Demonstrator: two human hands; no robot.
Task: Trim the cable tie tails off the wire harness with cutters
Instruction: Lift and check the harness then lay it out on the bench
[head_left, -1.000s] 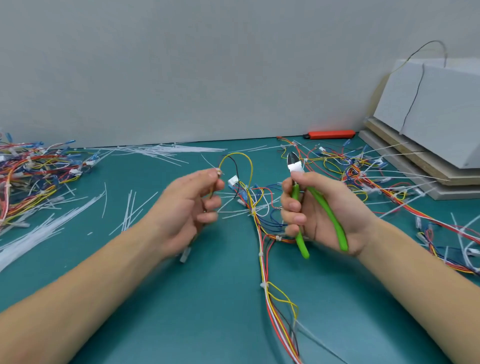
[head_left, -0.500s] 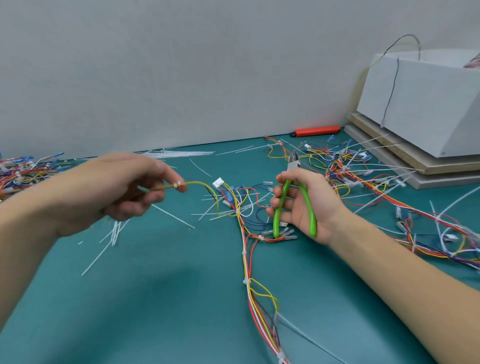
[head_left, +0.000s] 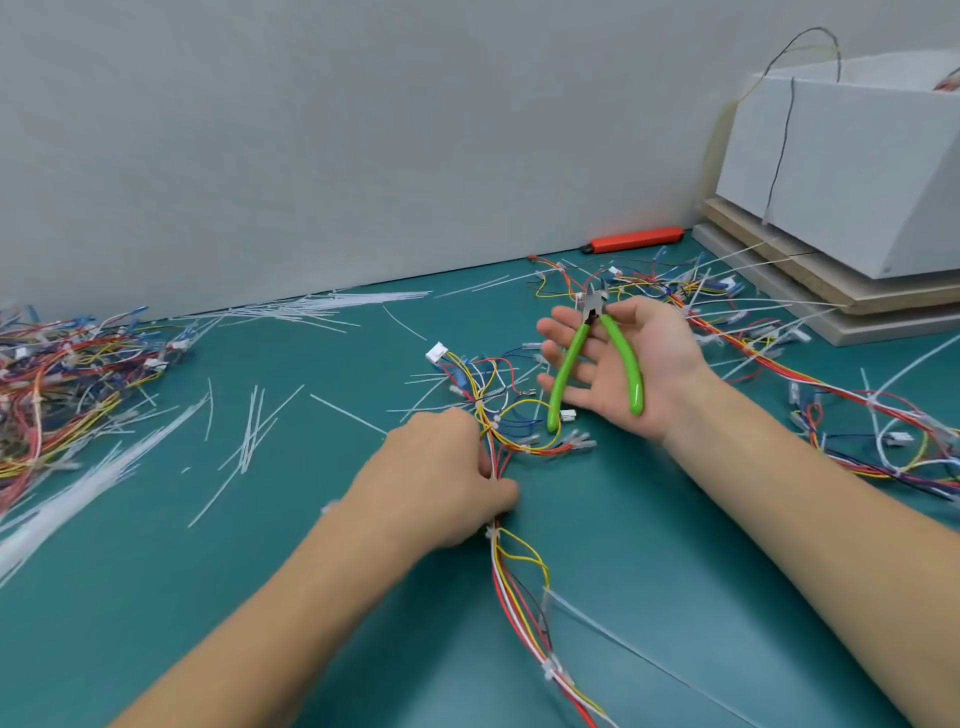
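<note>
Teal mat (head_left: 208, 597) against a grey wall, cut tie scraps everywhere. The left hand (head_left: 441, 483) grips the wire harness (head_left: 519, 582) mid-table, fingers curled round the bundle. The right hand (head_left: 618, 364) lies palm-up with fingers straight, green-handled cutters (head_left: 592, 358) resting across it just beyond.

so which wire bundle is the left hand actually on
The middle wire harness, gripped by the left hand. The left pile and the right pile lie untouched.

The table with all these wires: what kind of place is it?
Probably a wire harness assembly workbench. A teal mat is strewn with cut cable tie tails, heaps of coloured wire harnesses lie around, and the right hand carries green-handled cutters.
</note>
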